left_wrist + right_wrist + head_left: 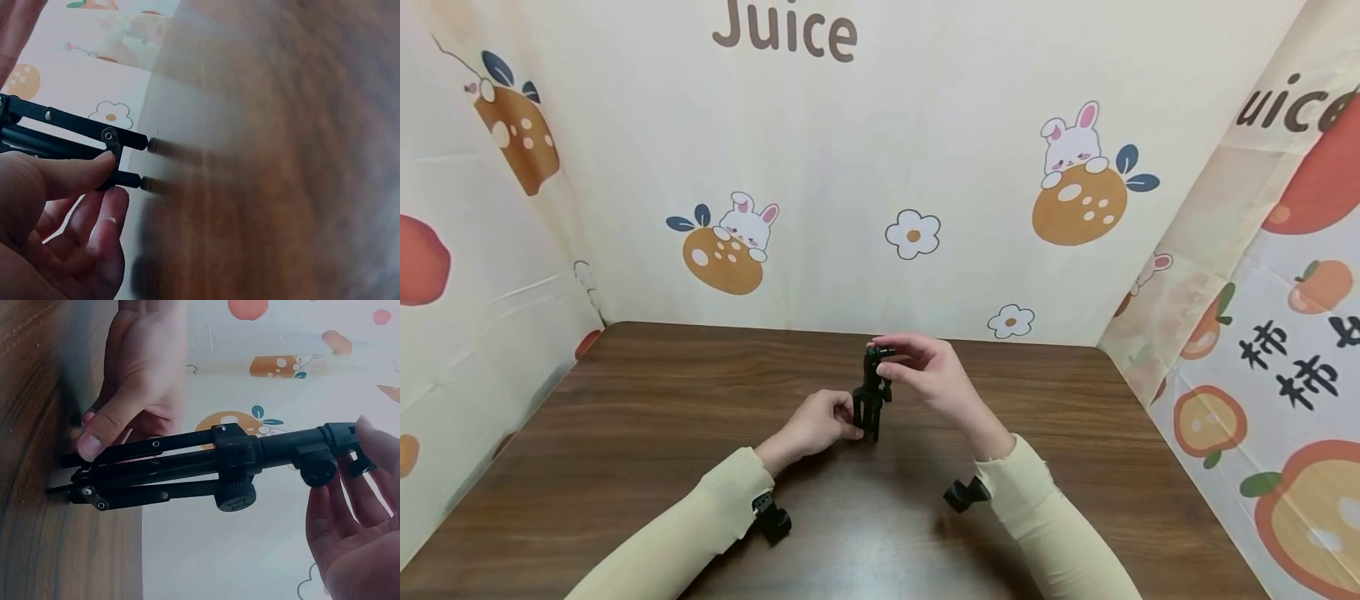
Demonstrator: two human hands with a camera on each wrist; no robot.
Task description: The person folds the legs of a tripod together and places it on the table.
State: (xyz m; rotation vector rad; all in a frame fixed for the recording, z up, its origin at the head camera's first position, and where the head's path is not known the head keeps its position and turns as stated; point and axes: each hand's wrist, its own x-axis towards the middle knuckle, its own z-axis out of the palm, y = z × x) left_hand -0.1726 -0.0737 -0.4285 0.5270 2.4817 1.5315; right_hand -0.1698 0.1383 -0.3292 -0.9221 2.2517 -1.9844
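A small black tripod point(870, 392) stands upright on the wooden table, its legs folded close together. Low on it, my left hand point(816, 423) pinches a leg near the foot; the thumb lies over the leg brace point(111, 139) in the left wrist view. Up at the top, my right hand point(928, 375) holds the tripod's head between thumb and fingers. A round knob point(237, 497) sits where the legs join the column, and a second knob point(319, 467) is higher up, beside the right fingers. The feet are right at the tabletop.
The brown wood-grain table point(700, 375) meets a printed curtain point(842, 150) at its back edge, with more curtain along both sides. Black wrist cameras point(772, 518) hang under both sleeves, close above the table.
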